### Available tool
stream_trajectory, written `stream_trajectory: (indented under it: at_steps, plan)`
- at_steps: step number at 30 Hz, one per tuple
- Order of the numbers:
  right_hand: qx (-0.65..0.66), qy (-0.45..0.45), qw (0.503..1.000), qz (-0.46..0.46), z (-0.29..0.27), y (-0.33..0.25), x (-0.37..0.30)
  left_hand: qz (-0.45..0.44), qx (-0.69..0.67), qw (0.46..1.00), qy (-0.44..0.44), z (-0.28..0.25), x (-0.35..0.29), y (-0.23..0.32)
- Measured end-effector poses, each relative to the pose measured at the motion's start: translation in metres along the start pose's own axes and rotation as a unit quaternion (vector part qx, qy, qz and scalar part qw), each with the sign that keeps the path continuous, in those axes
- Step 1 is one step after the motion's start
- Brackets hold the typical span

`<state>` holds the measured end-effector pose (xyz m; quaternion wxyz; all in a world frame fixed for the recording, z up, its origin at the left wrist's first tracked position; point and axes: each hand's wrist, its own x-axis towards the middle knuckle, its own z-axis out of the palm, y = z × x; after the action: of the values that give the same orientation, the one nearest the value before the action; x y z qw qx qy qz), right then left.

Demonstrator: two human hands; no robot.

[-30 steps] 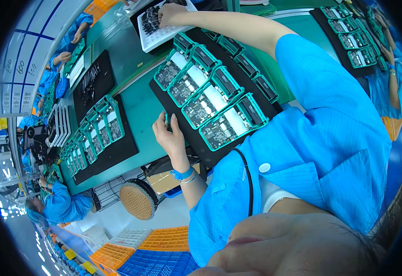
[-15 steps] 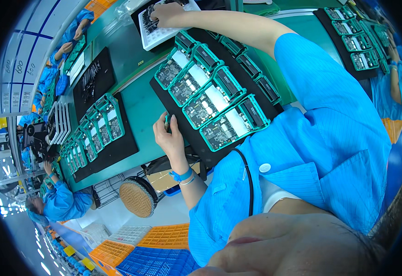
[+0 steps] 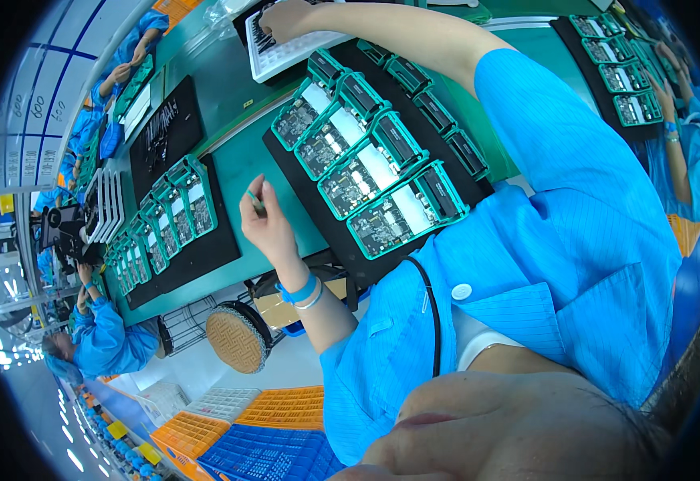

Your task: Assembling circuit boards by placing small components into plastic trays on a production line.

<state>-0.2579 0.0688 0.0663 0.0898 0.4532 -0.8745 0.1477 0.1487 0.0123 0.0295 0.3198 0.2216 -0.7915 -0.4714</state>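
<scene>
My left hand (image 3: 268, 220) is raised over the green tabletop, left of the boards, its thumb and fingers pinched on something small and greenish. My right hand (image 3: 287, 20) reaches far forward into a white tray (image 3: 306, 50) of small black parts. Its fingers are curled down among them, and the fingertips are hidden. Between my arms several circuit boards (image 3: 378, 228) in green frames lie in a row on a black mat (image 3: 342, 252). Each frame carries a black block (image 3: 442, 196) at its right end, beside a white strip.
More framed boards (image 3: 197, 208) lie on a black mat to the left, others (image 3: 637, 108) at the far right. A round woven stool (image 3: 238, 341) stands below the table, with blue and orange crates (image 3: 282, 409) nearer. Co-workers in blue (image 3: 117, 341) sit at left and right.
My left hand has moved left and slightly up, away from the row of boards. My right hand has shifted slightly toward the upper left within the white tray.
</scene>
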Motion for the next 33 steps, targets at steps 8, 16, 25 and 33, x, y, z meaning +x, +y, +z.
stream_trajectory:
  at_steps: [8, 16, 25, 33]
  plan:
    - [0.654, -0.234, 0.713, 0.101, -0.040, -0.121, -0.089, -0.055, -0.351, 0.934, -0.044, 0.033, 0.039, 0.018]
    - [0.528, -0.207, 0.822, -0.046, -0.053, -0.140, -0.140, -0.063, -0.515, 0.842, -0.148, 0.041, 0.034, -0.009]
    - [0.144, 0.075, 0.909, -0.384, -0.065, -0.130, -0.161, -0.170, -0.549, 0.798, -0.181, 0.031, 0.032, -0.003]
    - [0.053, 0.064, 0.883, -0.462, -0.064, -0.125, -0.142, -0.185, -0.574, 0.776, -0.187, 0.035, 0.040, -0.012]
